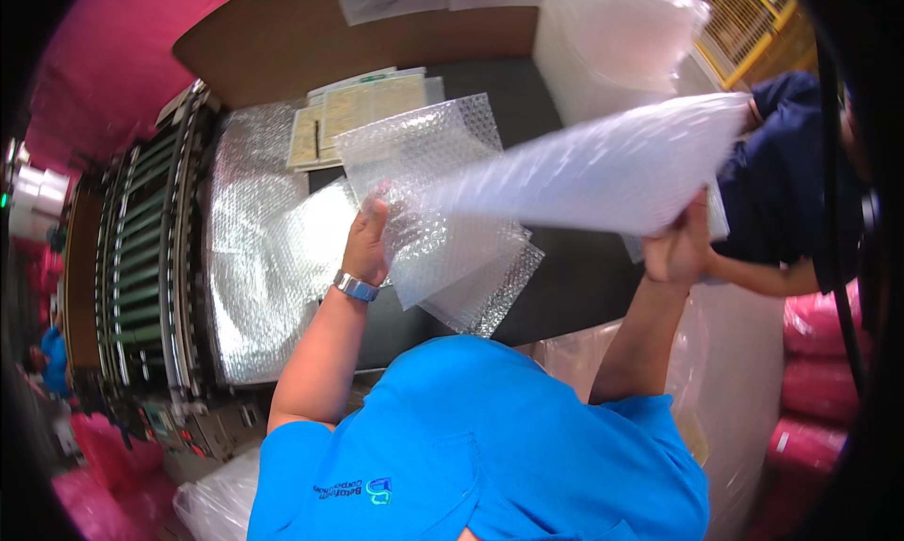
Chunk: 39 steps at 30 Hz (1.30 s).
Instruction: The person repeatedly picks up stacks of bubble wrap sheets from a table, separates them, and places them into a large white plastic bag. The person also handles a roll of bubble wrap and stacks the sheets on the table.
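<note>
My right hand (676,249) grips the right end of a clear bubble-wrap sheet (603,169), raised above the dark table and smeared by motion. To its left, my left hand (369,240), with a metal watch on the wrist, has its thumb standing apart. Its fingers reach beside the sheet's left end and are partly veiled by plastic. Below and behind lie several loose bubble-wrap pieces (471,291), overlapping at angles. Whether the raised piece is a flat sheet or a bag, I cannot tell.
Silvery bubble wrap (250,258) covers the table's left part, beside a roller conveyor (137,258). Papers and a pen (317,138) lie at the back, before a brown panel (377,37). A tall plastic-wrapped stack (612,42) stands back right. A co-worker in navy (786,188) is close at right.
</note>
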Each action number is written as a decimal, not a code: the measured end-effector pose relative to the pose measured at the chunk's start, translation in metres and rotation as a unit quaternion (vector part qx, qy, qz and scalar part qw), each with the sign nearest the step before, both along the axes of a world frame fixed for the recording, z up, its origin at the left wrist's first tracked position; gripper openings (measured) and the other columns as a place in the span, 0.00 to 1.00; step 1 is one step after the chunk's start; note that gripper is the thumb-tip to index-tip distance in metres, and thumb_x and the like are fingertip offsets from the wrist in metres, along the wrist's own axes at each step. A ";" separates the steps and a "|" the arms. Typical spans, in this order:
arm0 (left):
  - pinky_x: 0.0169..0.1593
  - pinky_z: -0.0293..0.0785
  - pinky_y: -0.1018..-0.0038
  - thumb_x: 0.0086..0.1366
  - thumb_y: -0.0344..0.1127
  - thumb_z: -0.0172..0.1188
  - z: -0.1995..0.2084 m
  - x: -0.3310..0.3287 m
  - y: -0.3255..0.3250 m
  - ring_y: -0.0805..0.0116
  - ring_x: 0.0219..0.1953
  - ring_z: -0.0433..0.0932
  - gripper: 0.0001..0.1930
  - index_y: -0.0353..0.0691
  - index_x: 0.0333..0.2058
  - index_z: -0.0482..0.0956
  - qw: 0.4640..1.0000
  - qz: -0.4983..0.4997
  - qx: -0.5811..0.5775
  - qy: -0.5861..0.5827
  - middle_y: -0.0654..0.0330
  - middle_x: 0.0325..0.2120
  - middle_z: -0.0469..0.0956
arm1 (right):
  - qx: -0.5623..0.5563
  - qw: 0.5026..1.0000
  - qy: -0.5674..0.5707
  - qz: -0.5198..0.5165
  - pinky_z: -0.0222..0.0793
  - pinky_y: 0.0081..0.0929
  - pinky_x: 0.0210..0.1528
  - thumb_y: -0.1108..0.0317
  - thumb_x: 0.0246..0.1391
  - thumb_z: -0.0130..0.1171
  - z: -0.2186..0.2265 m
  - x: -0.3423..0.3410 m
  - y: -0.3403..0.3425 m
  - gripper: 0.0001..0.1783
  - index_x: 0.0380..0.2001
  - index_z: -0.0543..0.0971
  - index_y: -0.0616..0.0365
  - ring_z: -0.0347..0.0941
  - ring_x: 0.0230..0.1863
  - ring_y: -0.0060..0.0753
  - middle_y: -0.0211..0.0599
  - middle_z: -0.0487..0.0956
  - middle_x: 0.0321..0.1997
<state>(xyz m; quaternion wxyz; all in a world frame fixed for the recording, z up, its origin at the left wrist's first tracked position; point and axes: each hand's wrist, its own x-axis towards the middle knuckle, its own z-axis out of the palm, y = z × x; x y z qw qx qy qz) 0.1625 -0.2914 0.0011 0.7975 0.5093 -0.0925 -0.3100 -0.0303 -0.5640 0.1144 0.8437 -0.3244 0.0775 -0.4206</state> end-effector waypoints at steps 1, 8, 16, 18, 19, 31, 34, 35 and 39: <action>0.45 0.66 0.61 0.51 0.58 0.53 0.005 -0.002 0.012 0.55 0.43 0.68 0.38 0.45 0.56 0.52 1.000 0.010 -0.014 0.018 0.49 0.43 0.67 | -0.002 0.998 0.056 0.043 0.67 0.21 0.26 0.72 0.49 0.51 -0.012 0.015 0.004 0.10 0.37 0.69 0.50 0.68 0.28 0.19 0.27 0.72 0.31; 0.48 0.64 0.65 0.42 0.52 0.63 0.012 -0.046 0.106 0.61 0.45 0.68 0.42 0.39 0.54 0.56 0.995 -0.021 0.045 -0.084 0.53 0.44 0.68 | -0.092 0.914 0.241 0.312 0.67 0.20 0.22 0.72 0.48 0.51 -0.076 0.109 0.110 0.13 0.40 0.67 0.58 0.67 0.22 0.20 0.30 0.70 0.25; 0.51 0.59 0.71 0.53 0.35 0.57 0.024 -0.133 0.187 0.70 0.48 0.64 0.23 0.38 0.48 0.64 0.929 0.366 -0.037 -0.046 0.59 0.45 0.68 | -0.342 0.838 0.229 0.360 0.49 0.34 0.57 0.57 0.43 0.59 -0.126 0.145 0.185 0.43 0.57 0.48 0.54 0.52 0.58 0.42 0.46 0.55 0.57; 0.49 0.61 0.71 0.53 0.39 0.58 0.026 -0.159 0.222 0.70 0.46 0.65 0.23 0.39 0.47 0.65 0.886 0.453 -0.092 -0.028 0.60 0.42 0.68 | -0.201 0.726 0.134 0.644 0.58 0.39 0.53 0.54 0.38 0.62 -0.118 0.136 0.217 0.48 0.58 0.46 0.54 0.52 0.58 0.46 0.46 0.52 0.59; 0.49 0.62 0.71 0.53 0.39 0.58 0.025 -0.173 0.237 0.70 0.45 0.66 0.23 0.39 0.47 0.64 0.868 0.483 -0.116 -0.025 0.60 0.42 0.68 | -0.142 0.664 0.125 0.723 0.61 0.40 0.50 0.54 0.37 0.63 -0.123 0.130 0.237 0.49 0.58 0.45 0.53 0.54 0.57 0.46 0.45 0.53 0.58; 0.55 0.48 0.61 0.39 0.48 0.67 0.054 -0.355 0.426 0.52 0.55 0.50 0.53 0.33 0.56 0.42 0.216 0.753 0.603 -0.149 0.47 0.54 0.49 | -0.203 0.631 0.090 0.744 0.56 0.33 0.51 0.71 0.39 0.60 -0.048 0.049 0.513 0.32 0.49 0.60 0.61 0.62 0.48 0.36 0.39 0.65 0.46; 0.45 0.59 0.62 0.40 0.47 0.67 0.068 -0.413 0.485 0.56 0.46 0.62 0.48 0.38 0.56 0.48 0.061 0.679 0.725 0.103 0.51 0.43 0.63 | -0.228 0.644 0.058 0.728 0.56 0.31 0.50 0.73 0.40 0.59 -0.026 0.026 0.566 0.30 0.49 0.60 0.61 0.61 0.47 0.34 0.38 0.65 0.46; 0.40 0.62 0.68 0.44 0.45 0.64 0.063 -0.435 0.500 0.63 0.38 0.66 0.41 0.39 0.54 0.53 0.207 0.731 0.636 0.135 0.56 0.36 0.66 | -0.220 0.623 0.052 0.749 0.56 0.30 0.49 0.75 0.41 0.57 -0.023 0.017 0.581 0.28 0.48 0.61 0.60 0.61 0.47 0.33 0.36 0.65 0.46; 0.23 0.60 0.85 0.56 0.37 0.55 0.070 -0.477 0.522 0.80 0.15 0.62 0.19 0.39 0.46 0.66 0.451 0.885 0.112 -0.040 0.70 0.15 0.65 | -0.278 0.509 0.039 0.814 0.67 0.25 0.34 0.74 0.46 0.54 -0.027 -0.030 0.635 0.18 0.42 0.66 0.62 0.69 0.36 0.31 0.36 0.70 0.37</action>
